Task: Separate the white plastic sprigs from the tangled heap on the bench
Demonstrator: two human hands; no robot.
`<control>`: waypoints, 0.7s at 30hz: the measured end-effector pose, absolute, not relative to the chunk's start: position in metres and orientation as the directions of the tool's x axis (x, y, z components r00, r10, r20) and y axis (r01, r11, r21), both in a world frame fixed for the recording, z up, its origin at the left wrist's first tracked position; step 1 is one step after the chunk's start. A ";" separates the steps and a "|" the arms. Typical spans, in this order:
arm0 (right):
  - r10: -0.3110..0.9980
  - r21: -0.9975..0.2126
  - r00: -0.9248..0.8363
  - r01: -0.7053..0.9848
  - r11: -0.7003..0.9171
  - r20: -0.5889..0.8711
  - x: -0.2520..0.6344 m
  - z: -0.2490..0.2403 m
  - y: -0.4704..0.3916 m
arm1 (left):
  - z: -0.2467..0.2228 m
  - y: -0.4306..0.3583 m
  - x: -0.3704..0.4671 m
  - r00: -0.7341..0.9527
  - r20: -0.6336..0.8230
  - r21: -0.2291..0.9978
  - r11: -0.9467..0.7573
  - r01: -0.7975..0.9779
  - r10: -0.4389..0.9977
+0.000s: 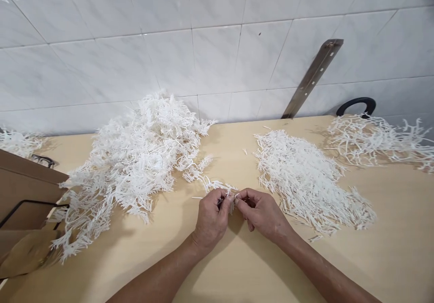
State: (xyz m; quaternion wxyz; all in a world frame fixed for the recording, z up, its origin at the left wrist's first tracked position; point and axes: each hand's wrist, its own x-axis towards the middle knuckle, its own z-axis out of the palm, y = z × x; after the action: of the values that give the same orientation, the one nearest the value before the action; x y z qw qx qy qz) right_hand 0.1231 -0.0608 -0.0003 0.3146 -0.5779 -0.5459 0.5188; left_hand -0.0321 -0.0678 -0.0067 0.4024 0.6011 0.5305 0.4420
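Observation:
Close together at the middle of the table, both hands pinch at one white branched plastic sprig (217, 185). My left hand (213, 217) is closed, its thumb and forefinger gripping the sprig. Fingertips touching its right end, my right hand (262, 212) is also closed in a pinch; the exact piece between its fingers is partly hidden. To the left rises a large heap of white branched sprigs (145, 154). On the right lies a flatter pile of short, loose white pieces (301, 176), just beyond my right hand.
Bare white stems (379, 140) lie at the far right beside a black curved handle (356, 102). A metal strip (313, 77) leans on the tiled wall (217, 50). At left are a cardboard box (27, 185), glasses (43, 160) and more white sprigs (18, 142).

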 end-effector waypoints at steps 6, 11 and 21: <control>0.951 -0.919 -0.120 0.317 -0.236 -0.285 0.119 0.000 -0.060 | -0.008 -0.070 -0.031 0.061 0.129 0.951 -0.141 0.275 0.990; 0.954 -0.941 -0.148 0.261 -0.215 -0.259 0.120 -0.005 -0.060 | -0.008 -0.068 -0.031 0.031 0.109 0.949 -0.114 0.293 0.994; 0.979 -0.962 -0.128 0.245 -0.123 -0.157 0.121 -0.011 -0.065 | -0.008 -0.064 -0.034 0.014 0.133 0.906 -0.127 0.404 0.991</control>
State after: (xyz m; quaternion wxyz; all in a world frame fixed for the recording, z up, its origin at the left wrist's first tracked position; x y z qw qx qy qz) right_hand 0.1211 -0.0646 -0.0112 0.3624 -0.5521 -0.5544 0.5064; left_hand -0.0343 -0.0639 -0.0079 0.3480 0.6213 0.5614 0.4215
